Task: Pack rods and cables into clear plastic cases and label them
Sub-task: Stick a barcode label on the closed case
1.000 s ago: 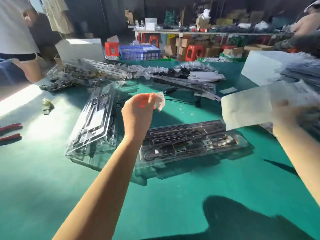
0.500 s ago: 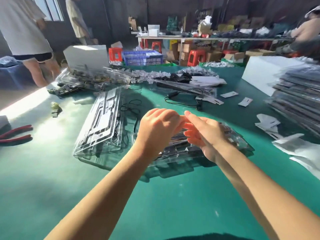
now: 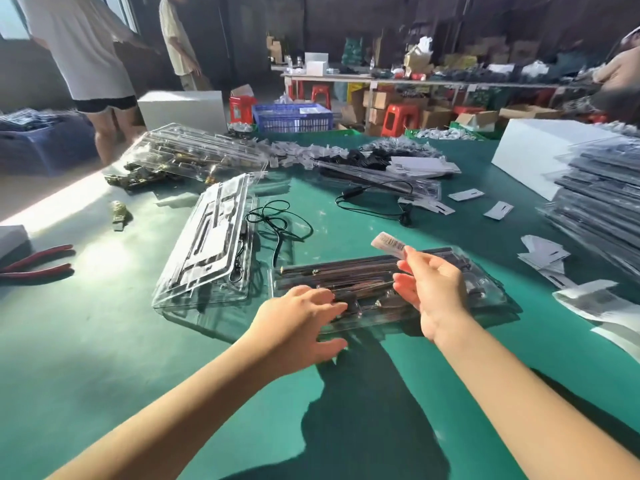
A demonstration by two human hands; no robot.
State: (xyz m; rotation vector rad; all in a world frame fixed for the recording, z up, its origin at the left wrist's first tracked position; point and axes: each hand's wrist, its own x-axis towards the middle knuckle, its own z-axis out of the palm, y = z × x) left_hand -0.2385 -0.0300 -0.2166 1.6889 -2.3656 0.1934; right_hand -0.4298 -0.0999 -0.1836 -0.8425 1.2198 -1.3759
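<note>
Head view: right hand [image 3: 433, 289] is pinching a barcode label [image 3: 388, 244] between thumb and forefinger, holding it just above the far edge of the packed clear case [image 3: 478, 289], while left hand [image 3: 301, 320] is resting spread-fingered and holding nothing on that case's near left corner. Case is lying flat on the green table [image 3: 104, 358], dark rods [image 3: 339, 271] inside; an empty clear case [image 3: 207, 244] is sitting just left of it with a loose black cable [image 3: 277, 223] beside, red-handled pliers [image 3: 38, 261] lying at the far left edge.
</note>
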